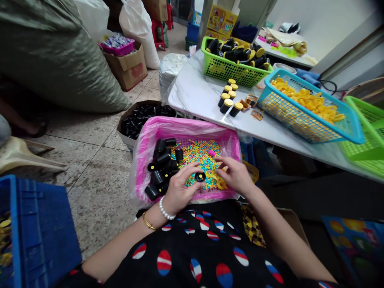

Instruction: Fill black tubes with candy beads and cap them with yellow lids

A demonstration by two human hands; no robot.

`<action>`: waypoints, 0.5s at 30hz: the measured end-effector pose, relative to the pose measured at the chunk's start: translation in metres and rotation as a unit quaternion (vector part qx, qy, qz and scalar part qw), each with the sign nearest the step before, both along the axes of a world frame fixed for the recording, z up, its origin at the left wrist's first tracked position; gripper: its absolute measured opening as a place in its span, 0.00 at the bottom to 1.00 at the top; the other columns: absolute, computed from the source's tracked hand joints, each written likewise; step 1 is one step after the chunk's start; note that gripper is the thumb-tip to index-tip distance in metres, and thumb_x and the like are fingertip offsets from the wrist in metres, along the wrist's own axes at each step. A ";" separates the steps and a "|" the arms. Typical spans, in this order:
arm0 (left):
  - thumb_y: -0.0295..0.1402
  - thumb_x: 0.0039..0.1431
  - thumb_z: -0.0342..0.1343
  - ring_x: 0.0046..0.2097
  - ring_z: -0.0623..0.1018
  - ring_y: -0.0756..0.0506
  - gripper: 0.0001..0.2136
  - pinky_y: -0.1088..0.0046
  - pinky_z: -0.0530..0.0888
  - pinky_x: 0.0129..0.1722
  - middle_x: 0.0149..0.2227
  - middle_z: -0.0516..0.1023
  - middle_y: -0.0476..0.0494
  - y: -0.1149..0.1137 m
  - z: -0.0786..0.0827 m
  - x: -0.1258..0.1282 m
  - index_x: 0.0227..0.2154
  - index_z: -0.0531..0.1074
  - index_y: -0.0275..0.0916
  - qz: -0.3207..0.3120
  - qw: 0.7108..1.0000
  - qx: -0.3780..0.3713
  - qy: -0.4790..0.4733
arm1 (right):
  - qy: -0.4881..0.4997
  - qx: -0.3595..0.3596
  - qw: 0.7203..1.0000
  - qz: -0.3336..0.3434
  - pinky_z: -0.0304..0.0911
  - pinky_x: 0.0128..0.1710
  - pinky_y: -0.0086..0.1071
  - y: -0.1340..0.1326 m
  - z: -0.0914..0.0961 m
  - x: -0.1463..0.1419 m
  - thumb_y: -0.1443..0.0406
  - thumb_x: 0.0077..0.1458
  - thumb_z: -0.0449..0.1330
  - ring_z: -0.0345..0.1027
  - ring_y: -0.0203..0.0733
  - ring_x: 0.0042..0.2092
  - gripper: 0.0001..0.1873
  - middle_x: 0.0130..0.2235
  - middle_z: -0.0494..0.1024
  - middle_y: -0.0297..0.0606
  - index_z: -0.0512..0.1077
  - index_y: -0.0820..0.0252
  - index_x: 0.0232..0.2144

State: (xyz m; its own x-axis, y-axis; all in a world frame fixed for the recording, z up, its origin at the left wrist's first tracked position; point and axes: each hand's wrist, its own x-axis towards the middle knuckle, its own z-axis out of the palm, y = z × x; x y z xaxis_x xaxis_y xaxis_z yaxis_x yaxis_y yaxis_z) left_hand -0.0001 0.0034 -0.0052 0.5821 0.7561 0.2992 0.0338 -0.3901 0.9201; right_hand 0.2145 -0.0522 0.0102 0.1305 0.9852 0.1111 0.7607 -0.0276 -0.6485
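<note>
In the head view, my left hand [182,185] is closed around a small black canister [200,177], its round end facing up between thumb and fingers. My right hand [235,174] hovers just to the right, fingers bent and apart, with nothing visible between them. Beneath it lie yellow ring-like pieces [221,184]. Both hands are over a pink basket [235,140] lined with clear plastic. Colourful little beads [195,152] cover its middle and right, with a small pink piece [212,153] on them. Several black canisters [162,159] are heaped at its left side.
On the white table [192,92] stand several yellow-capped canisters [226,105], a green basket [222,71] of more canisters, and a blue basket [288,116] of yellow pieces. A carton of black canisters [141,120] sits beyond the pink basket. A blue crate [45,232] is at left.
</note>
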 end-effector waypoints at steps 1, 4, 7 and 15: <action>0.29 0.57 0.60 0.52 0.76 0.43 0.13 0.63 0.73 0.53 0.50 0.75 0.41 0.000 -0.001 0.000 0.45 0.72 0.41 -0.008 1.000 -0.023 0.001 | -0.061 0.015 0.998 -0.024 0.67 0.39 0.36 0.001 0.003 0.011 0.67 0.54 0.59 0.72 0.42 0.35 0.16 0.39 0.79 0.42 0.73 0.60 0.46; 0.31 0.57 0.60 0.47 0.78 0.44 0.17 0.69 0.78 0.44 0.47 0.77 0.41 0.000 -0.004 0.001 0.50 0.68 0.41 0.007 0.997 -0.082 -0.010 | -0.159 0.008 0.986 -0.047 0.66 0.43 0.35 0.005 0.010 0.029 0.67 0.57 0.56 0.74 0.44 0.39 0.12 0.40 0.80 0.43 0.75 0.62 0.43; 0.32 0.55 0.62 0.48 0.78 0.43 0.18 0.67 0.77 0.46 0.46 0.78 0.41 0.003 -0.004 0.003 0.49 0.70 0.41 0.050 0.997 -0.065 0.011 | -0.223 -0.066 0.971 -0.046 0.66 0.44 0.32 0.014 0.013 0.022 0.67 0.60 0.53 0.74 0.43 0.42 0.12 0.40 0.80 0.43 0.75 0.61 0.41; 0.34 0.55 0.62 0.44 0.79 0.44 0.13 0.67 0.75 0.47 0.44 0.78 0.42 0.004 -0.004 0.001 0.44 0.74 0.40 0.048 0.997 -0.047 0.021 | -0.358 -0.243 0.901 -0.007 0.64 0.31 0.35 0.019 0.017 -0.006 0.70 0.56 0.54 0.75 0.52 0.37 0.10 0.40 0.77 0.53 0.74 0.65 0.37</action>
State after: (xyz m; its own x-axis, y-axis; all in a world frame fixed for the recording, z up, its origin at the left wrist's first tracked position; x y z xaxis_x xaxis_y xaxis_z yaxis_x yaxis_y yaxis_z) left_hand 0.0006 0.0079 -0.0089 0.5155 0.8332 0.2003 0.1067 -0.2943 0.9497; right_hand 0.2085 -0.0327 0.0271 0.2102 0.9389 -0.2724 0.9767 -0.1895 0.1007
